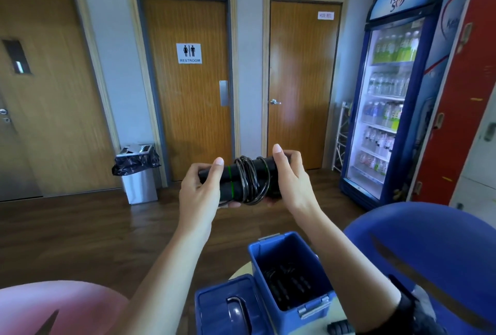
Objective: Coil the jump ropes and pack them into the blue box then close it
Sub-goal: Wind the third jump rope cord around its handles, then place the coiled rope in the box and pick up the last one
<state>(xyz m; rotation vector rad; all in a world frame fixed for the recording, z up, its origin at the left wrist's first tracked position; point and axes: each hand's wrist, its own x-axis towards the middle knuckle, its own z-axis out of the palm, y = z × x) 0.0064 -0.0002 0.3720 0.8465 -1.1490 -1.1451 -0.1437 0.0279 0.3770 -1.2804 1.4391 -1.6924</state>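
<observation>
Both my hands hold a black jump rope (245, 181) up at chest height, its cord wound around the two handles, which lie side by side with thin green bands. My left hand (200, 187) grips the left ends of the handles. My right hand (290, 176) grips the right ends. Below, the blue box (271, 257) stands open on a small round table, and another coiled black rope (287, 283) lies inside it. The box's blue lid (214, 305), with a dark handle, lies flat to the left of the box.
A blue chair (429, 248) stands at the right and a pink seat (53, 305) at lower left. Farther off are a steel waste bin (139, 173), three wooden doors, a drinks fridge (389, 109) and red lockers (456, 109). A small black object (341, 328) lies on the table's near edge.
</observation>
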